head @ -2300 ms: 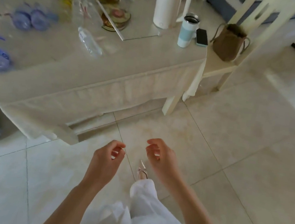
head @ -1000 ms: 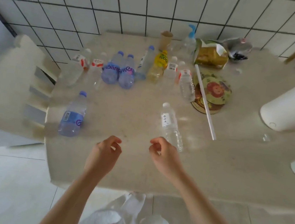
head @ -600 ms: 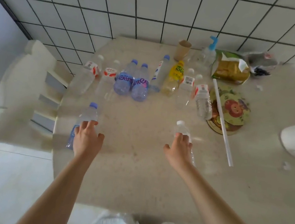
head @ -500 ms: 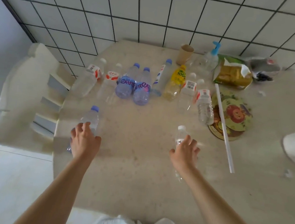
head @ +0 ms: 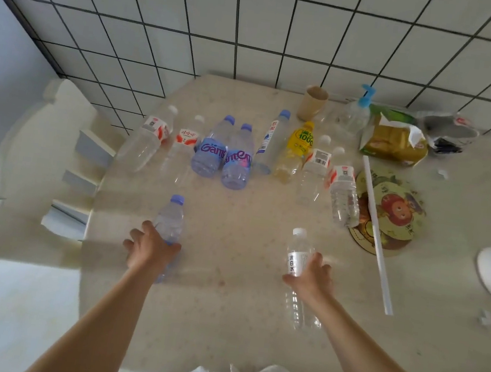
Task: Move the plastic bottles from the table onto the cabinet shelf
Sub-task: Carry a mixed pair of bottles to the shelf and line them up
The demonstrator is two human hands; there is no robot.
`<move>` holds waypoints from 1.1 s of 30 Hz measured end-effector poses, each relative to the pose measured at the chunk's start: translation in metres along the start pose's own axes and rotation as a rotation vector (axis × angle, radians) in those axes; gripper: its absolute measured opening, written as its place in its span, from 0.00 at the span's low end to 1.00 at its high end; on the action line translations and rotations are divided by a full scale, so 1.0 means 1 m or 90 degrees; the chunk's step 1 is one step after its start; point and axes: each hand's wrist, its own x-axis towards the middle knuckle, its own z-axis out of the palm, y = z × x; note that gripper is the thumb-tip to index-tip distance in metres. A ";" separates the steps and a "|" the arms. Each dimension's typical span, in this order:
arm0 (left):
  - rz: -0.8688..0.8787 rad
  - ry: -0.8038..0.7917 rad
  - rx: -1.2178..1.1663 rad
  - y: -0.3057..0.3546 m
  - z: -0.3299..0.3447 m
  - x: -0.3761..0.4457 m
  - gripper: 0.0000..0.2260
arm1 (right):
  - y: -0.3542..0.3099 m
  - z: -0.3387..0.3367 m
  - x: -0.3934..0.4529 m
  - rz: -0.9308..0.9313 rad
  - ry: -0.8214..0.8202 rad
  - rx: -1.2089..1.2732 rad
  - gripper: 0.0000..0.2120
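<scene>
Both hands are busy here. The left hand [head: 150, 246] is wrapped around a bluish bottle [head: 169, 226] with a lilac cap, lying near the left edge of the table [head: 221, 322], cap pointing away. The right hand [head: 311, 279] grips a clear bottle [head: 298, 260] with a white cap and a white label with dark characters; its ribbed lower half pokes out under the wrist toward the near side. Can't really tell if either bottle has left the table surface or is just being grabbed.

Further back there's a row of bottles lying with caps toward the tiled wall [head: 257, 26]: two clear ones with red-and-white labels on the left, then a pair of blue Ganten bottles [head: 223, 155] touching each other, a slim bottle with a blue cap, a yellow bottle [head: 296, 152], and two more clear ones with white caps on the right. The rightmost clear bottle overlaps a cartoon mat [head: 392, 210], and a long white stick [head: 376, 229] lies across that mat.

Far right is cluttered: a paper cup [head: 313, 101], a pump bottle [head: 358, 113], a yellow-green bag [head: 395, 139]. The crumpled stuff behind the bag is too blurry to name. A white rounded thing at the right edge is cut off. A white chair [head: 34, 160] sits left of the table, washed out. No cabinet shelf in view.
</scene>
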 end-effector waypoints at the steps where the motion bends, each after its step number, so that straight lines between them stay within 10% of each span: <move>1: -0.002 -0.004 -0.015 0.000 0.004 -0.001 0.30 | 0.001 0.003 0.000 0.001 0.004 0.024 0.38; 16: -0.026 -0.066 -0.235 0.004 0.007 -0.030 0.26 | 0.015 0.002 0.003 -0.007 -0.022 0.200 0.36; 33: 0.132 -0.414 -0.433 0.016 0.035 -0.146 0.26 | 0.053 0.002 -0.115 0.021 0.031 0.546 0.32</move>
